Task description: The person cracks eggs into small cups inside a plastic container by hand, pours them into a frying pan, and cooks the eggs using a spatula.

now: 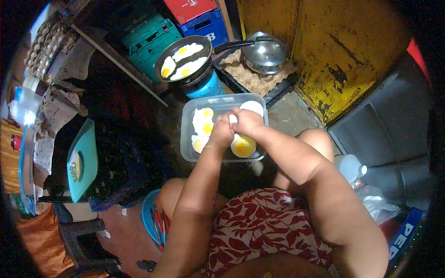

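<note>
hands [249, 123] on smooth white egg [233, 119], translucent rectangular tub [186, 129]

A small white egg with a smooth shell [233, 119], mostly covered by the grip around it, is held above a clear, rectangular plastic tub with rounded corners [186, 147]. The tub stands open. Along its left side, three cooked white-and-yellow eggs [202, 121] lie in a column, yolks up, their irregular white edges close together or overlapping. At the near right, a round white bowl-like shape [235, 151] contains a glossy orange-yellow yolk [242, 147] and sits below the held egg. In the far right corner is a plain round white item [251, 107], partly hidden; what it is cannot be told.
</note>
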`<action>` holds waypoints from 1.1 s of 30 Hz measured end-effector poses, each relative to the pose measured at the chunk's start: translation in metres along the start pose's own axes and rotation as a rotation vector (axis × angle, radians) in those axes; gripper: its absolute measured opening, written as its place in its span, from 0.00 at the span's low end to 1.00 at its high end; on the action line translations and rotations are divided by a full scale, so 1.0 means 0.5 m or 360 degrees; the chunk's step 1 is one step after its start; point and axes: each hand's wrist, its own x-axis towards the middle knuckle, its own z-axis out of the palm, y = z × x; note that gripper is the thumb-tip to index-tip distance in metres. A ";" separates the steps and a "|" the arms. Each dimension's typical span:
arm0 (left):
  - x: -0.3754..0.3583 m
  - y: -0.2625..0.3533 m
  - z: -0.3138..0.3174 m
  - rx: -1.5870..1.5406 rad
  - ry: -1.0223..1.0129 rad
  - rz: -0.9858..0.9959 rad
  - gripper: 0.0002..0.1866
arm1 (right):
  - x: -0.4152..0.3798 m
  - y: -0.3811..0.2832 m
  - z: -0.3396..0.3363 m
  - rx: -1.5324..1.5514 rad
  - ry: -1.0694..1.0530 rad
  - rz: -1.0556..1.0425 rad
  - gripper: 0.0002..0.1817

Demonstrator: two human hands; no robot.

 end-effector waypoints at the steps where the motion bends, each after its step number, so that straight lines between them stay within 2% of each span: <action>1: 0.000 0.002 -0.002 -0.0002 -0.0003 -0.0003 0.24 | -0.002 -0.001 -0.001 0.0001 0.0001 0.0001 0.27; 6: 0.011 -0.012 -0.008 0.0063 0.0093 0.0065 0.19 | -0.004 -0.005 0.000 -0.0353 0.0138 -0.0145 0.22; 10: 0.009 -0.016 -0.025 0.0063 0.0088 0.0038 0.15 | -0.007 0.001 0.004 -0.0392 0.0263 -0.0249 0.19; 14: 0.011 -0.005 -0.052 0.0203 -0.0124 -0.0041 0.21 | -0.007 -0.001 -0.001 -0.0555 0.0373 -0.0352 0.17; 17: 0.006 0.014 -0.074 0.0217 -0.0041 -0.0034 0.21 | -0.010 -0.008 -0.010 -0.0631 0.0397 -0.0410 0.15; 19: 0.003 0.018 -0.082 0.0141 0.0155 0.0084 0.18 | -0.011 -0.010 -0.011 -0.0651 0.0413 -0.0449 0.15; 23: 0.002 0.050 -0.110 0.0139 0.0055 -0.0059 0.21 | -0.016 -0.014 -0.015 -0.0631 0.0477 -0.0500 0.15; 25: 0.002 0.057 -0.118 0.0189 0.0169 0.0085 0.22 | -0.021 -0.020 -0.021 -0.0589 0.0510 -0.0512 0.15; 33: -0.003 0.094 -0.144 0.0124 0.0379 0.0097 0.21 | -0.030 -0.024 -0.029 -0.0518 0.0696 -0.0554 0.18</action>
